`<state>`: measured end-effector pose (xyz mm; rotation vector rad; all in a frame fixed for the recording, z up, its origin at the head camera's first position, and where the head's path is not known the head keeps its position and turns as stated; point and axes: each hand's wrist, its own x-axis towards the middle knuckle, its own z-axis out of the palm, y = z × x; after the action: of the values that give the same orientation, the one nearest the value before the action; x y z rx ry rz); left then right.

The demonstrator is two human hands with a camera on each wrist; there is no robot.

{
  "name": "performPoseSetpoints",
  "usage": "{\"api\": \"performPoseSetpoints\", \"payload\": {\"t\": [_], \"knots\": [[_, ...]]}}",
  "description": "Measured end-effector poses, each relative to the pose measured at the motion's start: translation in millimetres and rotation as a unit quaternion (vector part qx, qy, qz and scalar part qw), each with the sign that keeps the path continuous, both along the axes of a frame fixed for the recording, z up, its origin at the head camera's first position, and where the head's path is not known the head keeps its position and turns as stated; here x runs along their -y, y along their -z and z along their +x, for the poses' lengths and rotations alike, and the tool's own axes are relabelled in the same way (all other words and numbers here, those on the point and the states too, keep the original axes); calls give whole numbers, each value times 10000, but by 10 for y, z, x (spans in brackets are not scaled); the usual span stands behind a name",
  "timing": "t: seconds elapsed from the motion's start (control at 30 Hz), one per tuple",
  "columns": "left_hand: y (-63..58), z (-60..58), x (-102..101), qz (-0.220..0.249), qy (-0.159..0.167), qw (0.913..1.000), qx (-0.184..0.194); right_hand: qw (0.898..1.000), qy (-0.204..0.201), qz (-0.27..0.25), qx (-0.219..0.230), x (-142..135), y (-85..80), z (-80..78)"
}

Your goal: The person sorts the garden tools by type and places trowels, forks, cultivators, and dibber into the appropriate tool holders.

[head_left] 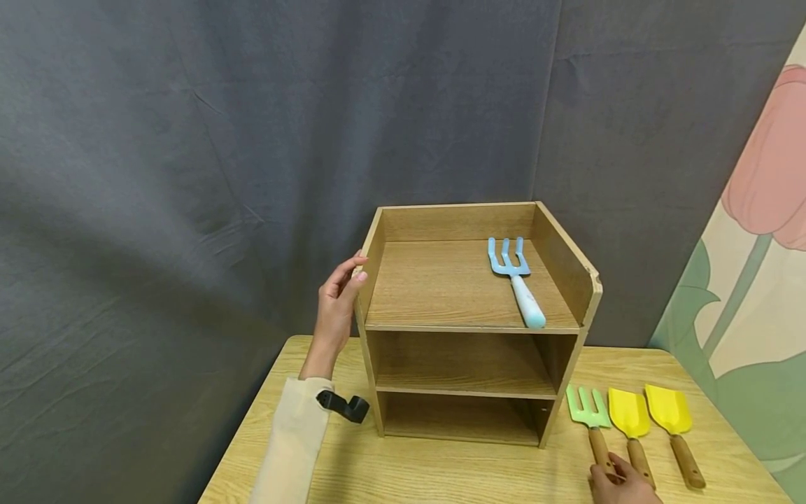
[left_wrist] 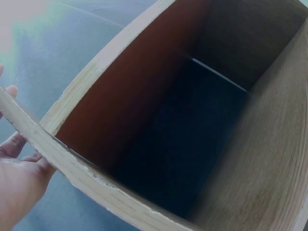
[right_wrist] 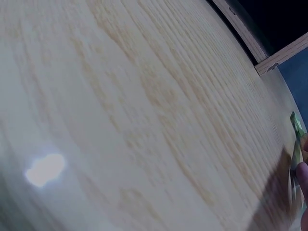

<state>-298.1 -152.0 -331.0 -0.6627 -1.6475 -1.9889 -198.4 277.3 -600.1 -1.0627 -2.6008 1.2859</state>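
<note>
A small wooden shelf unit [head_left: 466,386] stands on the table. My left hand [head_left: 338,297] holds the upper edge of its left side panel [left_wrist: 91,180], thumb and fingers at the panel's edge. On the top board lies a blue hand fork [head_left: 508,269], tines toward the back. At the lower right, my right hand [head_left: 620,483] grips the wooden handle of a green hand fork [head_left: 588,407], which lies on the table. In the right wrist view only some fingers [right_wrist: 304,175] and a bit of the green fork [right_wrist: 295,124] show at the right edge.
Right of the green fork lie two yellow hand shovels with wooden handles, a nearer yellow shovel [head_left: 630,413] and a farther yellow shovel [head_left: 670,409]. A grey curtain [head_left: 264,140] hangs behind the table [head_left: 441,476]. At the right is a flower-painted wall [head_left: 743,301].
</note>
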Motion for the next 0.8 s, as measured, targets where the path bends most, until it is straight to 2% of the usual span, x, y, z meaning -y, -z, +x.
{"api": "performPoseSetpoints", "payload": {"t": [0.13, 0.37, 0.57, 0.8], "knots": [[4, -12, 1, 11, -2, 10000, -30, 9999, -63, -10, -128, 4, -9, 13], [6, -17, -1, 46, 25, 10000, -37, 9982, 241, -172, -523, 50, -49, 36], [0, -3, -6, 38, 31, 10000, -41, 9953, 421, 93, -867, 75, -99, 55], [4, -2, -7, 40, 30, 10000, 0, 9912, 602, 160, -1165, 96, -150, 68]]}}
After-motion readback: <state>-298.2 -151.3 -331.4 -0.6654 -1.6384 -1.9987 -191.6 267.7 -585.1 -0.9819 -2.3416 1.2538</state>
